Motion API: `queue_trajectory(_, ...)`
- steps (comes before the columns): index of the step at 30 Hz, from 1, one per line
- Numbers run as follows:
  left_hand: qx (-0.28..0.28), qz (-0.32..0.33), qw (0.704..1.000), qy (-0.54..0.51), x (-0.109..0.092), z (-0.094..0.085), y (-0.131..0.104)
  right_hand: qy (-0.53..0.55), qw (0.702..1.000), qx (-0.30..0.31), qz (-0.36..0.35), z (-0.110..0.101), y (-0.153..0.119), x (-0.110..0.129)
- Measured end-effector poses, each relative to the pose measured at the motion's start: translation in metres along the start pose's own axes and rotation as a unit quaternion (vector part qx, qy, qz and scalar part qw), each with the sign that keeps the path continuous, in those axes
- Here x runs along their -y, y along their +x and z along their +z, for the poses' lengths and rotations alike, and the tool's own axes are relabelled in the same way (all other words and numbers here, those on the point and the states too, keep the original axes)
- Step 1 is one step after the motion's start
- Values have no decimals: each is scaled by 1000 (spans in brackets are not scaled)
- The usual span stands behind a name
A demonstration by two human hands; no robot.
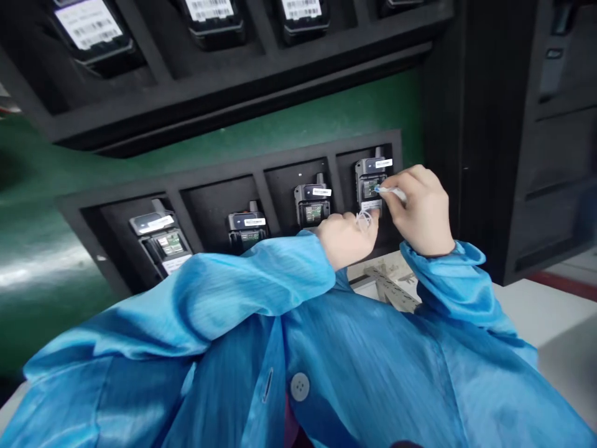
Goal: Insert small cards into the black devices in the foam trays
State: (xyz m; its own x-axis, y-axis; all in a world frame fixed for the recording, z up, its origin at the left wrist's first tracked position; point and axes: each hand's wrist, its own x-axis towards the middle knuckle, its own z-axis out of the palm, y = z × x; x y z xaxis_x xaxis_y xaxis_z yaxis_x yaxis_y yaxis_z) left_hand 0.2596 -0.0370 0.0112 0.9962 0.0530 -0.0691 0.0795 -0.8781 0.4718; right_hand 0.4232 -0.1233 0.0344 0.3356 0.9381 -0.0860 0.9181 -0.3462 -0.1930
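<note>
My right hand (422, 208) pinches a slim whitish piece with a blue tip (392, 191); its exact kind is unclear. That tip meets the exposed circuit board of a black handheld device (359, 180) with a stubby antenna, lying in the rightmost tray compartment. A clear plastic loop (363, 219) sits in the curled fingers of my left hand (347, 238). One left fingertip rests near the white label at the device's lower end. Similar devices lie in the other compartments: one (313, 205) beside my left hand, another (249, 229) partly behind my sleeve, a third (161, 239) at far left.
The black divided tray (205, 176) lies on a green surface (261, 118). Beyond it, a second black tray (261, 68) holds larger labelled black devices. Black foam-like blocks (494, 124) stand at the right. Below my hands lies a printed strip (394, 292), near a white surface (550, 311).
</note>
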Motion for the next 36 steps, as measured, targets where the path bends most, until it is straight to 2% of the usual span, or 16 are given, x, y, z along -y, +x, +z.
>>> queue_trajectory(3,33,-35,999,-14,1,5,16,-68,997,20,-41,6,8,-3)
queue_trajectory(6,53,-40,997,-34,3,5,20,-99,992,42,-70,7,15,-2)
queue_trajectory(13,50,-31,997,-54,2,5,21,-143,981,63,-116,2,18,3)
queue_trajectory(20,61,-12,996,-59,3,3,23,-197,968,106,-118,2,19,8)
queue_trajectory(25,63,-2,996,-64,4,0,22,-208,970,90,-92,2,20,11)
queue_trajectory(31,57,4,996,-68,4,-1,21,-185,974,105,-78,3,21,14)
queue_trajectory(36,57,-1,996,-69,3,0,22,-176,977,94,-71,3,20,13)
